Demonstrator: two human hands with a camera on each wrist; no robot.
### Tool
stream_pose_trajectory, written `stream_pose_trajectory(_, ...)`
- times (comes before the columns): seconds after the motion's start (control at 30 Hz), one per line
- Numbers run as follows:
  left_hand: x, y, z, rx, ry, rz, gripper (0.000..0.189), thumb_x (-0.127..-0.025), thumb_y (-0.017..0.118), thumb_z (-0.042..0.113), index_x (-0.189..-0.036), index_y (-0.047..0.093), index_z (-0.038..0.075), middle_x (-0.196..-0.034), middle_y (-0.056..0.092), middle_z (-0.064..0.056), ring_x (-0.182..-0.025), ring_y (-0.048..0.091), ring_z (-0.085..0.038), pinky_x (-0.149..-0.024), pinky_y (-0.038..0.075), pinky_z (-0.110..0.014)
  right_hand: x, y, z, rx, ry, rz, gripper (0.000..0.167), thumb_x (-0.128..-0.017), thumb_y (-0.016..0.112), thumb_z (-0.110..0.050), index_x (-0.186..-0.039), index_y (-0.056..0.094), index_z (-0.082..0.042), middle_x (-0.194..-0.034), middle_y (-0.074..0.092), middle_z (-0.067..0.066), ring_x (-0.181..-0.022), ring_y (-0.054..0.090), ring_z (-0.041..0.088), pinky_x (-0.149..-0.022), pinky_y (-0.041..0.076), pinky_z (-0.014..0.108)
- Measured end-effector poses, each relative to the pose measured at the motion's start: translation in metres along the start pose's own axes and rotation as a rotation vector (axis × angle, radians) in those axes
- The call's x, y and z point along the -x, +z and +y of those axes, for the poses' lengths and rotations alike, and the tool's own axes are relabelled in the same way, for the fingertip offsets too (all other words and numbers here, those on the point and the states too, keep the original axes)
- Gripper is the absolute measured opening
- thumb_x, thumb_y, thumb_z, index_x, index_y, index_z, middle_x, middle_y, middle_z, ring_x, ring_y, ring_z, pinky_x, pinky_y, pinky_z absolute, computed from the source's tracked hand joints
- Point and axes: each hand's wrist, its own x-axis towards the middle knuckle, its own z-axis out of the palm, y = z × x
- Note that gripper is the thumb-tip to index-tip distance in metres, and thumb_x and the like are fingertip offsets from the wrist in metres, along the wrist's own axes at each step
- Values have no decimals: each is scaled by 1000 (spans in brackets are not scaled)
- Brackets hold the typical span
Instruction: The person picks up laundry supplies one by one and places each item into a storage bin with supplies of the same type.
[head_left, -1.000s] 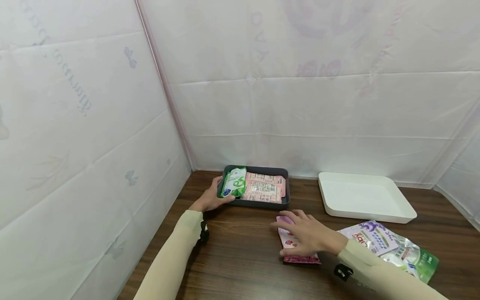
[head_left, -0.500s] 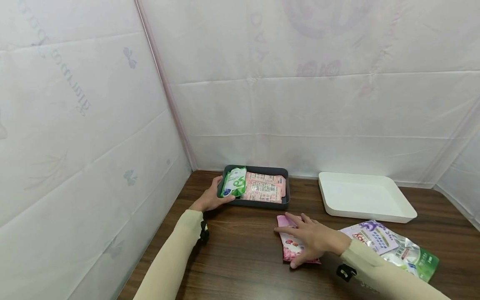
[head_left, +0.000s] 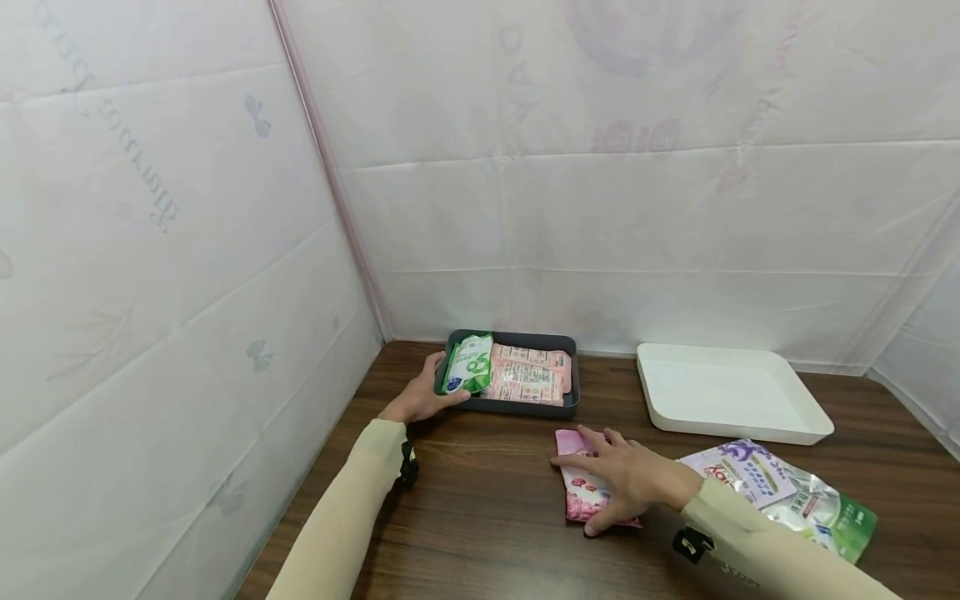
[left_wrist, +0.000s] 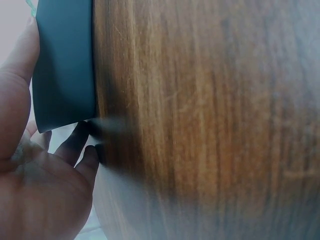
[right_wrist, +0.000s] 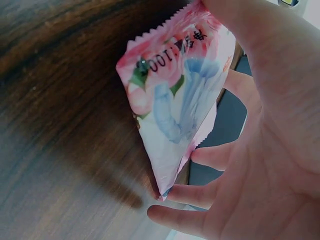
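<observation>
My left hand [head_left: 422, 393] grips the near left corner of a dark grey tray [head_left: 525, 409], with the thumb on its front wall and fingers at its side. In the tray lie a green and white packet [head_left: 472, 367] and several pale pink packets [head_left: 525, 380]. A pink, flower-printed packet [head_left: 581, 493] lies on the table in front. Over it spreads my right hand [head_left: 633, 477], its thumb at the near edge and fingertips along the far side. In the right wrist view, the fingers touch the edge of this packet [right_wrist: 172, 100] without curling round it.
To the right at the back stands a white tray [head_left: 731, 387]. In front of it, a purple and white packet [head_left: 738, 475] overlaps a green and silver pouch [head_left: 843, 525]. White sheeting [head_left: 600, 208] walls the back and sides of the wooden table [head_left: 480, 517].
My right hand has shifted slightly right and its fingers have spread, showing more of the pink packet, which has barely moved. My left hand has stayed on the grey tray.
</observation>
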Motion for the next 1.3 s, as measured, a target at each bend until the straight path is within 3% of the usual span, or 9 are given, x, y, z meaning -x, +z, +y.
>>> stream_pose_trajectory(0.57,-1,0,-3,10,-2,8,104,-91,76,51,-164,9,18,-164,25,-26,-145,36,-45,-116,30,-62,-3,1,3,43,-26,33,96,-70,83,-71,-154,45,-40,-159,31,32,-139,36,54,-106,33,74)
stream_pose_trajectory(0.87,-3,0,-2,5,-14,5,105,-90,76,52,-163,8,19,-165,24,-24,-146,35,-44,-117,29,-62,-5,0,5,91,-71,73,96,-68,84,-71,-152,49,-39,-151,41,29,-128,44,46,-100,41,70)
stream_pose_trajectory(1.3,-3,0,-2,-4,-15,4,105,-91,76,52,-164,8,19,-165,25,-24,-145,35,-44,-117,30,-61,-7,2,8,119,-97,106,93,-68,83,-71,-149,51,-40,-145,45,23,-123,46,41,-96,44,68)
